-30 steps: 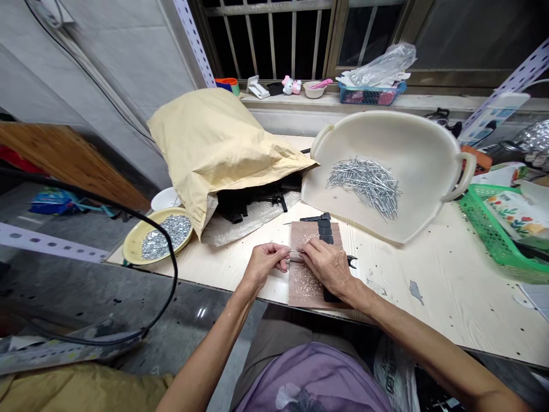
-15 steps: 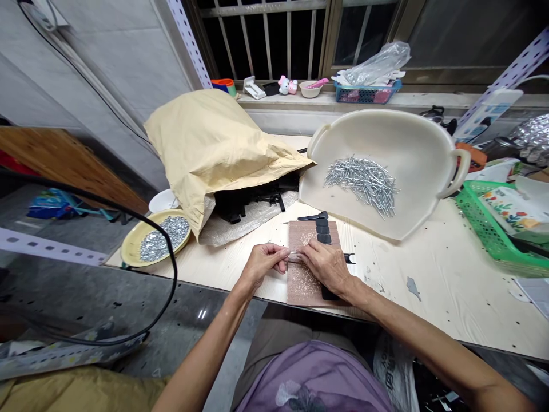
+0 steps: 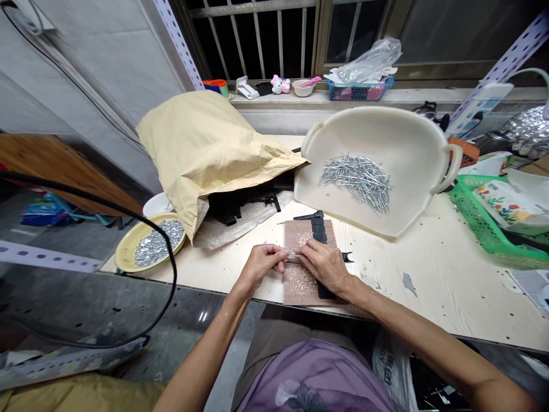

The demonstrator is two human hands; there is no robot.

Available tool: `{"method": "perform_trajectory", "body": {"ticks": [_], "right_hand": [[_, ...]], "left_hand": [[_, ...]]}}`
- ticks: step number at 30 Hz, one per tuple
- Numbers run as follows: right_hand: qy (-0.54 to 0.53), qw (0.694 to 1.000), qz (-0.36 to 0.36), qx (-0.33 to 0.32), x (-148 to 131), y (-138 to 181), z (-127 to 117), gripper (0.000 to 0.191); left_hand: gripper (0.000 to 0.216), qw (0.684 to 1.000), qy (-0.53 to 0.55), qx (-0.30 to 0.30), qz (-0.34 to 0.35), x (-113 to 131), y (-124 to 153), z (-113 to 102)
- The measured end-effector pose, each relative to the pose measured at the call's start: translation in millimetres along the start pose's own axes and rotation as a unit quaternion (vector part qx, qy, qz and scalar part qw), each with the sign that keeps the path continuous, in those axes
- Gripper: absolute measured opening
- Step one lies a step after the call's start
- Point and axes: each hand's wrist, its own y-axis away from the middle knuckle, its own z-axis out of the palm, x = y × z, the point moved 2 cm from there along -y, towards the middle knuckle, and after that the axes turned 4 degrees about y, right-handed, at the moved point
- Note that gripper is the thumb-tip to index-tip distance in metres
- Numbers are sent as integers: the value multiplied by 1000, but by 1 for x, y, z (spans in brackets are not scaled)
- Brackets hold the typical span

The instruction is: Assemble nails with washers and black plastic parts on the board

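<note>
Over a brown board [image 3: 295, 292], my left hand [image 3: 262, 264] pinches the left end of a thin metal pin [image 3: 293, 254] between thumb and fingertips. My right hand [image 3: 326, 266] is closed at the pin's other end, its fingers pressed down over the board. Several black plastic pieces [image 3: 319, 229] lie in a column on the board, partly covered by my right hand. A forked black end [image 3: 347, 257] sticks out beyond that hand. Similar pins [image 3: 358, 180] lie heaped in a white scoop-shaped basin [image 3: 412, 140] behind the board.
A yellow sack [image 3: 201, 137] lies open at the back left with black parts [image 3: 244, 207] at its mouth. Left of it stands a yellow bowl [image 3: 122, 252] of small metal pieces. A green basket [image 3: 493, 243] sits at right. A black cable [image 3: 175, 274] loops at the left.
The view has shifted slightly, so the surroundings sit a little further left. Both hands keep nearly the same pose at the pin.
</note>
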Motion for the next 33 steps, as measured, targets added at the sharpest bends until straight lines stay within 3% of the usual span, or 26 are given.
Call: {"method": "perform_trajectory", "body": {"ticks": [9, 14, 18, 26, 33], "right_hand": [[-97, 994, 26, -38, 6, 5, 6, 27], [-185, 981, 35, -46, 10, 6, 3, 23], [-165, 985, 17, -49, 11, 11, -2, 23], [-207, 978, 15, -32, 23, 15, -6, 19], [-172, 984, 43, -28, 33, 17, -13, 23]], "left_hand": [[30, 999, 7, -31, -20, -1, -4, 3], [33, 994, 32, -73, -71, -4, -9, 5], [35, 991, 34, -72, -108, -5, -11, 11], [34, 992, 27, -77, -100, -2, -17, 22], [42, 993, 22, -61, -94, 0, -17, 26]]}}
